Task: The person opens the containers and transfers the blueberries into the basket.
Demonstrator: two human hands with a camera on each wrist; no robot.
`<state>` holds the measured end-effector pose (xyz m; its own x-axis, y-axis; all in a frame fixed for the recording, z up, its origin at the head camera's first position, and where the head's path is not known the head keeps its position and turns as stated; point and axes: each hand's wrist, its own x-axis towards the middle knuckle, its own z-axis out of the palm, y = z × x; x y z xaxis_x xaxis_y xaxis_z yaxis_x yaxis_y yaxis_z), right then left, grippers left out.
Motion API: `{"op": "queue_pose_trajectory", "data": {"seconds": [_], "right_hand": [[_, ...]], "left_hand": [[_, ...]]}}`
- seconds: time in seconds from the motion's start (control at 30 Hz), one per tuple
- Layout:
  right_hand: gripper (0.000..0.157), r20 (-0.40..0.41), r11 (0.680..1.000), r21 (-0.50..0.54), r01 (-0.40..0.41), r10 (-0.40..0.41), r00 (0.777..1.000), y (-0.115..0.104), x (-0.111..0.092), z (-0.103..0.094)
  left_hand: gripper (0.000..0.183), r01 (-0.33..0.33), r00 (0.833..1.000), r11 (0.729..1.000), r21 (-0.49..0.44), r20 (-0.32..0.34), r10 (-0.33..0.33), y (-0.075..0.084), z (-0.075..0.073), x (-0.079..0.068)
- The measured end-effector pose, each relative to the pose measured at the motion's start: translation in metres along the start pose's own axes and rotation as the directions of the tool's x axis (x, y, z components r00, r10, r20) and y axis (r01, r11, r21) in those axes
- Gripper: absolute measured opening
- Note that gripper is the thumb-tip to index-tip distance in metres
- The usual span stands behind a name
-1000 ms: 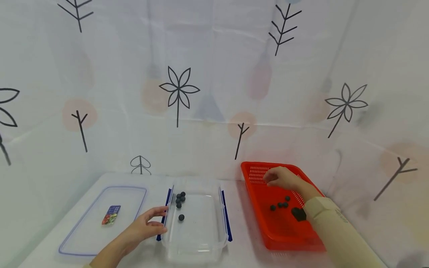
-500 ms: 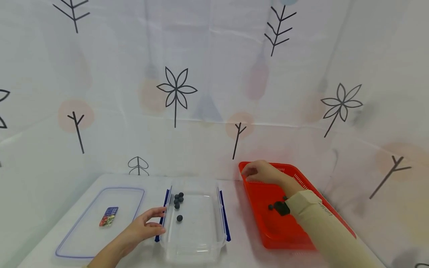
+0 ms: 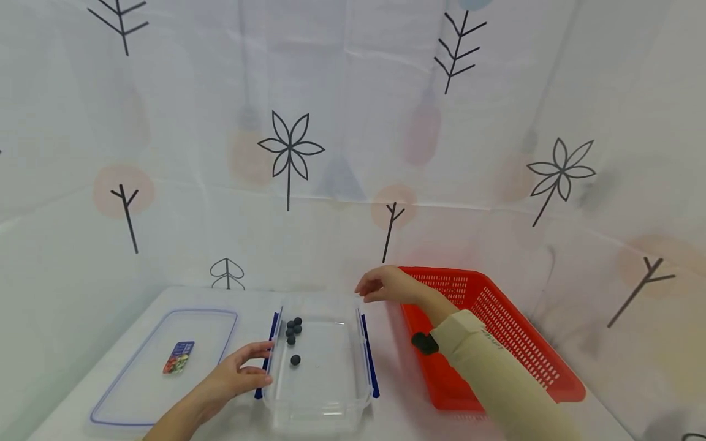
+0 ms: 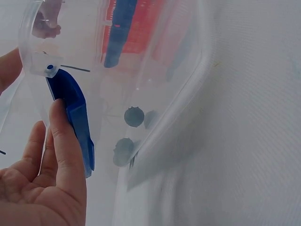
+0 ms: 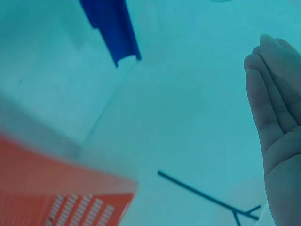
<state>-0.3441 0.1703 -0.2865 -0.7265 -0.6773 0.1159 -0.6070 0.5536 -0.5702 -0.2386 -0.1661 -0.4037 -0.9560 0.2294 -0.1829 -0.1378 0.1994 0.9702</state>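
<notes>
Six balls (image 3: 295, 360) lie in the box (image 3: 325, 373), lid (image 3: 149, 380) off, any remaining in the basket (image 3: 513, 324) hidden; left hand (image 3: 237, 370), thumb and fingers apart, touches the clip (image 4: 79, 113); right hand (image 3: 394, 285) hangs near, fingertips together, contents unclear.

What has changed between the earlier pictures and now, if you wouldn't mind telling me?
The right hand moved left from over the red basket to near the far right corner of the clear container; whether its fingers hold anything cannot be seen. The left hand stayed at the container's left side, and the six dark balls inside it and the lid stayed put.
</notes>
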Motion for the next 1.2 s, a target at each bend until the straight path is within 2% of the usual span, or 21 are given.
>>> {"op": "queue_pose_trajectory", "data": {"seconds": [0.17,0.73,0.93,1.2], "right_hand": [[0.017,0.025,0.999,0.017,0.032,-0.033,0.999,-0.011,0.014,0.012],[0.018,0.134,0.994,0.089,0.059,-0.071,0.988,-0.039,0.053,0.06],[0.019,0.19,0.991,0.119,0.068,-0.09,0.978,-0.038,0.064,0.077],[0.019,0.2,0.988,0.136,0.068,-0.095,0.975,-0.028,0.078,0.094]], "left_hand": [[0.07,0.008,1.0,1.0,0.002,-0.006,-0.008,0.001,0.0,0.0],[0.07,0.024,0.999,0.999,0.027,-0.024,-0.023,0.0,0.0,0.002],[0.07,0.011,1.0,1.0,0.017,0.004,-0.011,-0.002,-0.001,0.002],[0.07,-0.023,0.998,1.0,-0.013,0.052,0.024,-0.004,-0.004,0.003]]}}
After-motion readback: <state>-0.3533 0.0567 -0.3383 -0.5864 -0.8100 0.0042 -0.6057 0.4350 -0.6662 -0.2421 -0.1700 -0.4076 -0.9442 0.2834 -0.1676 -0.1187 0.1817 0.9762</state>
